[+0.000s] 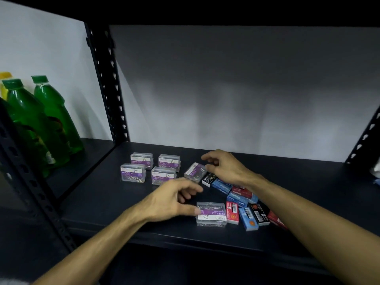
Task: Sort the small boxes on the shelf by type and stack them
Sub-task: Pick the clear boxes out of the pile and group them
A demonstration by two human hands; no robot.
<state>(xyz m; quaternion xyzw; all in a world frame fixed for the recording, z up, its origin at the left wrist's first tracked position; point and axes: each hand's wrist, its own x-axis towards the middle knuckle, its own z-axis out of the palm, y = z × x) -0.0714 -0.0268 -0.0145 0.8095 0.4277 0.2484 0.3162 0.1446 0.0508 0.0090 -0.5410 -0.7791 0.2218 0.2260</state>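
Dark shelf (123, 202) w/ 4 clear clip boxes (148, 168) grouped; right hand (226, 167) pinches a tilted clip box (195, 171), left hand (172, 199) fingers loosely spread, thumb touching another clip box (211, 213) beside staple boxes (244, 204)

I am looking into a dim scene: the top is falling into near black, while the pale grey back wall (236, 89) is glowing softly, brightest low down, with blurred shadows lying across it. The dark matte shelf board (102, 194) is soaking up most light. My left hand (174, 199) is smearing slightly with motion blur. The wide lens is bending the black perforated metal uprights (109, 89) outward at the edges. The translucent green plastic bottles (41, 124) are catching faint highlights.
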